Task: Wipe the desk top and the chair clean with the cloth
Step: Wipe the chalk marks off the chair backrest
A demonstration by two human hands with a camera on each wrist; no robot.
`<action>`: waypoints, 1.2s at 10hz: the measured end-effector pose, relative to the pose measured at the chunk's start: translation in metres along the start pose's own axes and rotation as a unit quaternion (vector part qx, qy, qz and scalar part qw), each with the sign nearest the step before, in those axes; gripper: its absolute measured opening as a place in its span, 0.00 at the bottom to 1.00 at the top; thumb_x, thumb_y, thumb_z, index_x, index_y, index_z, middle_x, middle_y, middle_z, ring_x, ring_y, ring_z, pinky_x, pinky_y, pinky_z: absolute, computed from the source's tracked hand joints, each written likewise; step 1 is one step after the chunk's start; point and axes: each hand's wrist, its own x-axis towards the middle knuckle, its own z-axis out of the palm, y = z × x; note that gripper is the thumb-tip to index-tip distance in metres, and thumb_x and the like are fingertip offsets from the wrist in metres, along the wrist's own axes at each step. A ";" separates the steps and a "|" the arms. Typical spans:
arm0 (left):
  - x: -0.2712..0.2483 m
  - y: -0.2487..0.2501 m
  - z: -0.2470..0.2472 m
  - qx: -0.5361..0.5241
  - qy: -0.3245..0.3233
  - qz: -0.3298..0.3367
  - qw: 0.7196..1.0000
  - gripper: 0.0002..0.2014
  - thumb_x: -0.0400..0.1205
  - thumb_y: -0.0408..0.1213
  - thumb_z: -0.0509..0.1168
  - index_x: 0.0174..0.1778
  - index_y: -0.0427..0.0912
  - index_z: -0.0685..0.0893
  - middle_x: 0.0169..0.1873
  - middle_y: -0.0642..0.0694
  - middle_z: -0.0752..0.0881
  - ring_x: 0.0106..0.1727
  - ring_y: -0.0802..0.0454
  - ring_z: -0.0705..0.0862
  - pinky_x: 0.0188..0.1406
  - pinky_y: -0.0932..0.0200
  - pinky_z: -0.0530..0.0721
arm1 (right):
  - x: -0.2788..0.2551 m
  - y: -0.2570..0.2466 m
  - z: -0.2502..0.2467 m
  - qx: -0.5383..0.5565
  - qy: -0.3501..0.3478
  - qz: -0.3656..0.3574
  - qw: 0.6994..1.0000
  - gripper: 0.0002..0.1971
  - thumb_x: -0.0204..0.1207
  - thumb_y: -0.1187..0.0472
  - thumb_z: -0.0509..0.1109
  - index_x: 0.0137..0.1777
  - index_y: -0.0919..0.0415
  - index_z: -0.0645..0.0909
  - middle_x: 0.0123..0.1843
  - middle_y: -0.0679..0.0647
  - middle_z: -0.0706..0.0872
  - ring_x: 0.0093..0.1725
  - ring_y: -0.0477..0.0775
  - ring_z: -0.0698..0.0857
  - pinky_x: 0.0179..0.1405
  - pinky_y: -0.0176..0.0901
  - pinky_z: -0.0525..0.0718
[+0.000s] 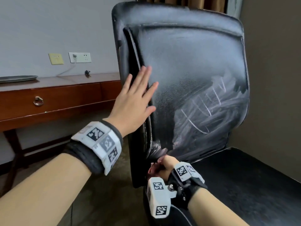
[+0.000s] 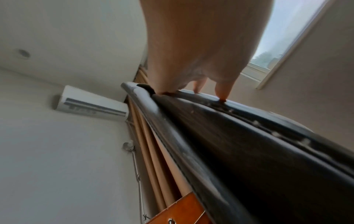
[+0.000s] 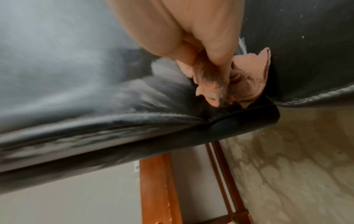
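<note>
The left hand [image 1: 135,97], fingers straight and spread, presses flat on the left edge of the black chair [image 1: 192,75] backrest. The right hand [image 1: 164,167] grips a bunched pink cloth [image 3: 229,78], dirt-smeared, at the backrest's lower left corner, where it meets the seat. The wooden desk [image 1: 53,95] stands at far left.

Chair [image 1: 187,66] black, grey-white dust streaks; cloth [image 3: 247,78] pink, dark-soiled; desk [image 1: 53,98] reddish-brown; floor [image 3: 296,159] beige, mottled.
</note>
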 end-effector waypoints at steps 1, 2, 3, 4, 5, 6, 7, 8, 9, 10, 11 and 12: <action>-0.021 0.008 0.016 0.066 0.003 0.083 0.994 0.34 0.80 0.55 0.61 0.80 0.44 0.65 0.83 0.39 0.54 0.83 0.42 0.53 0.79 0.36 0.54 | -0.008 -0.002 0.008 0.046 -0.021 0.018 0.999 0.13 0.81 0.70 0.50 0.36 0.62 0.69 0.35 0.56 0.72 0.27 0.51 0.77 0.26 0.43 0.79; -0.026 0.007 0.023 0.059 0.013 0.089 0.994 0.34 0.80 0.56 0.59 0.81 0.46 0.65 0.82 0.42 0.56 0.83 0.44 0.54 0.78 0.34 0.56 | -0.039 -0.031 0.007 0.040 -0.062 0.011 0.997 0.14 0.81 0.75 0.47 0.37 0.66 0.70 0.35 0.60 0.72 0.31 0.55 0.74 0.24 0.41 0.79; -0.024 0.009 0.025 0.054 0.022 0.081 0.995 0.34 0.78 0.55 0.64 0.79 0.45 0.68 0.82 0.41 0.58 0.83 0.43 0.55 0.78 0.34 0.57 | -0.072 -0.054 0.004 0.024 -0.095 -0.041 0.994 0.14 0.69 0.82 0.50 0.39 0.66 0.72 0.36 0.62 0.74 0.34 0.57 0.75 0.27 0.42 0.82; -0.023 0.011 0.026 0.055 0.028 0.074 0.995 0.35 0.76 0.53 0.68 0.78 0.44 0.70 0.81 0.40 0.60 0.82 0.41 0.57 0.77 0.33 0.59 | -0.086 -0.044 0.014 0.017 -0.102 -0.043 0.994 0.12 0.53 0.77 0.51 0.32 0.67 0.74 0.30 0.63 0.76 0.29 0.58 0.78 0.36 0.48 0.76; -0.023 0.011 0.026 0.060 0.030 0.077 0.995 0.35 0.76 0.53 0.69 0.77 0.44 0.71 0.81 0.40 0.61 0.82 0.41 0.58 0.77 0.32 0.60 | -0.088 -0.042 0.026 0.022 -0.089 0.008 0.996 0.16 0.68 0.80 0.44 0.29 0.69 0.71 0.21 0.62 0.77 0.28 0.61 0.75 0.36 0.51 0.74; -0.021 0.009 0.024 0.058 0.025 0.083 0.995 0.35 0.75 0.53 0.70 0.77 0.44 0.71 0.81 0.40 0.61 0.82 0.41 0.59 0.77 0.32 0.60 | -0.104 -0.073 0.026 0.038 -0.135 0.003 0.990 0.18 0.79 0.78 0.43 0.36 0.70 0.71 0.32 0.63 0.77 0.35 0.58 0.75 0.41 0.48 0.80; -0.020 0.010 0.024 0.054 0.020 0.077 0.995 0.35 0.75 0.52 0.69 0.77 0.44 0.71 0.81 0.40 0.61 0.82 0.42 0.59 0.77 0.33 0.60 | -0.129 -0.108 0.021 0.117 -0.146 -0.075 0.979 0.21 0.79 0.79 0.39 0.32 0.65 0.68 0.28 0.58 0.74 0.34 0.51 0.75 0.56 0.54 0.75; -0.022 0.013 0.022 0.055 0.015 0.066 0.996 0.34 0.76 0.52 0.69 0.78 0.45 0.71 0.81 0.41 0.61 0.82 0.43 0.58 0.77 0.33 0.60 | -0.137 -0.122 0.013 0.158 -0.147 -0.135 0.967 0.22 0.78 0.81 0.39 0.30 0.62 0.65 0.23 0.56 0.71 0.24 0.49 0.76 0.52 0.53 0.79; -0.022 0.016 0.019 0.071 0.002 0.054 0.996 0.35 0.76 0.54 0.68 0.78 0.45 0.70 0.81 0.41 0.61 0.82 0.43 0.57 0.78 0.34 0.59 | -0.115 -0.098 0.004 -0.025 -0.061 -0.284 0.956 0.19 0.76 0.83 0.45 0.37 0.64 0.71 0.33 0.60 0.76 0.26 0.49 0.80 0.35 0.46 0.83; -0.019 0.029 0.022 0.075 -0.002 0.035 0.997 0.36 0.74 0.50 0.71 0.77 0.39 0.71 0.80 0.37 0.62 0.82 0.42 0.59 0.78 0.35 0.56 | -0.090 -0.038 0.005 -0.298 0.021 -0.399 0.867 0.32 0.73 0.85 0.51 0.75 0.61 0.69 0.77 0.53 0.66 0.70 0.35 0.70 0.55 0.12 0.67; -0.017 0.044 0.028 0.076 -0.005 0.036 0.996 0.36 0.73 0.44 0.74 0.74 0.32 0.72 0.78 0.35 0.65 0.81 0.41 0.62 0.77 0.36 0.54 | -0.081 0.001 0.015 -0.388 -0.017 -0.478 0.788 0.45 0.69 0.85 0.50 0.81 0.53 0.39 0.80 0.42 0.30 0.71 0.18 0.33 0.63 0.08 0.43; -0.014 0.048 0.026 0.077 -0.016 0.030 0.996 0.40 0.69 0.47 0.77 0.74 0.32 0.73 0.77 0.36 0.68 0.80 0.42 0.64 0.77 0.36 0.54 | -0.054 -0.054 -0.003 -0.372 0.027 -0.537 0.757 0.49 0.65 0.88 0.51 0.78 0.45 0.42 0.81 0.42 0.31 0.75 0.25 0.32 0.67 0.11 0.43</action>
